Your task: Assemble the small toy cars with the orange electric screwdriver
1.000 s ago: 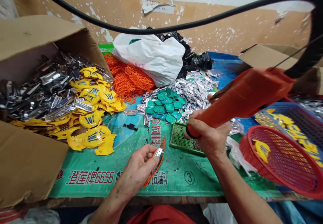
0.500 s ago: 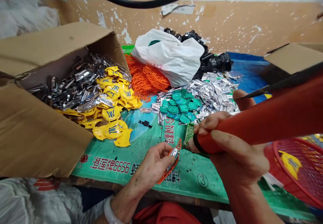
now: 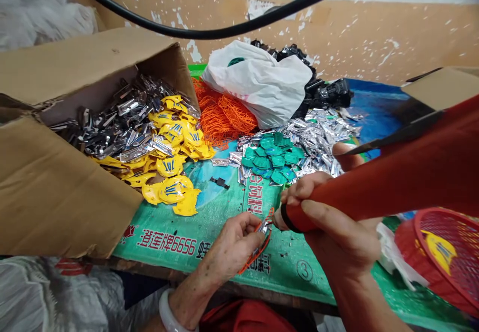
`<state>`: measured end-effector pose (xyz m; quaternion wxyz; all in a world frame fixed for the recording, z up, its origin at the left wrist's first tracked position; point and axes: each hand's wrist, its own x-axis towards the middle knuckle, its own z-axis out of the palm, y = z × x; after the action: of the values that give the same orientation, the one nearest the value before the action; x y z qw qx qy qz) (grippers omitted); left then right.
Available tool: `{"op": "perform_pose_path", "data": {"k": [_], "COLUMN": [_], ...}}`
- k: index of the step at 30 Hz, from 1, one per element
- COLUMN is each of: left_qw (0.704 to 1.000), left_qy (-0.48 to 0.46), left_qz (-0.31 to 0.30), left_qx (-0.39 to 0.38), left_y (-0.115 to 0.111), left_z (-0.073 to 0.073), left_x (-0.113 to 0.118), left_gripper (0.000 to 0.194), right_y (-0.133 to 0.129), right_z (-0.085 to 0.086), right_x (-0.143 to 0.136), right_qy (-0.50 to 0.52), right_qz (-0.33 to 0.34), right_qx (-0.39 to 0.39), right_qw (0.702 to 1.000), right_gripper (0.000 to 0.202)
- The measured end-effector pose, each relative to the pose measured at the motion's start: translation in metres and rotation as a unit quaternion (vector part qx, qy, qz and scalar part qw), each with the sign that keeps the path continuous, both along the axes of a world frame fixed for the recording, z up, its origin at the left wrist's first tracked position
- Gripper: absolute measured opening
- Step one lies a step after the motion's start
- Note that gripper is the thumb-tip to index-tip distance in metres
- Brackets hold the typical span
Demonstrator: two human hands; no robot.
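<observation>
My left hand (image 3: 234,244) pinches a small silver part (image 3: 264,228) with an orange net strip (image 3: 256,258) along it, above the green printed sheet. My right hand (image 3: 337,227) is wrapped round a long red tube-like object (image 3: 374,182) with a black band near its narrow end. That end is at the silver part's upper tip; whether they touch is unclear. Behind the hands lie green pieces (image 3: 277,160) and a heap of silver pieces (image 3: 318,135). A small black part (image 3: 219,182) rests on the sheet.
At left, a cardboard box (image 3: 63,187) spills dark silver and yellow pieces (image 3: 174,189). Orange netting (image 3: 228,117), a white bag (image 3: 258,85) and black parts (image 3: 327,92) stand behind. A red basket (image 3: 411,252) is at right; a black cable (image 3: 209,33) hangs above.
My right hand and the red object have moved slightly left, bringing its end to the silver part. A green perforated piece beside it is now mostly hidden. The camera view has shifted a little.
</observation>
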<state>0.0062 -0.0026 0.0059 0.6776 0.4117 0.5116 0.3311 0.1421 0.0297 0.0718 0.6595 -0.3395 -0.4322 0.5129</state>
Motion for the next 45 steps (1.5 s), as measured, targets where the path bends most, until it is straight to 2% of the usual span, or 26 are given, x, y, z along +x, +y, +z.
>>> {"op": "perform_pose_path", "data": {"k": [3, 8, 15, 22, 28, 35, 41, 45], "left_qw": [1.000, 1.000, 1.000, 1.000, 0.999, 0.998, 0.997, 0.998], "left_qy": [0.001, -0.001, 0.005, 0.001, -0.023, -0.042, -0.044, 0.002], "left_qz": [0.005, 0.012, 0.015, 0.017, 0.036, 0.041, 0.057, 0.054], "left_qx": [-0.009, -0.001, 0.005, 0.001, -0.014, -0.009, -0.025, -0.024], "left_y": [0.000, -0.001, -0.002, -0.002, -0.005, -0.007, -0.006, -0.002], "left_z": [0.000, -0.001, -0.001, 0.000, -0.007, -0.013, -0.006, 0.002], "left_x": [0.000, 0.001, 0.002, 0.005, 0.006, 0.005, 0.005, -0.001], "left_gripper": [0.021, 0.014, 0.009, 0.013, 0.016, 0.020, 0.017, 0.021], "right_y": [-0.001, -0.002, -0.003, -0.004, -0.005, -0.007, -0.007, 0.002], "right_z": [-0.001, -0.004, -0.008, -0.012, -0.016, -0.018, -0.014, -0.003], "right_x": [-0.001, 0.001, 0.004, 0.003, 0.003, 0.002, 0.001, 0.015], "right_qy": [-0.008, -0.045, -0.093, -0.105, -0.124, -0.130, -0.104, -0.038], "right_qz": [0.000, 0.001, 0.002, 0.016, 0.028, 0.013, 0.022, 0.005], "right_qx": [-0.004, -0.020, -0.001, 0.017, 0.034, 0.022, 0.031, 0.044], "right_qw": [1.000, 0.999, 0.996, 0.994, 0.991, 0.991, 0.994, 0.998], "right_gripper": [0.056, 0.022, 0.014, 0.014, 0.016, 0.037, 0.029, 0.055]}}
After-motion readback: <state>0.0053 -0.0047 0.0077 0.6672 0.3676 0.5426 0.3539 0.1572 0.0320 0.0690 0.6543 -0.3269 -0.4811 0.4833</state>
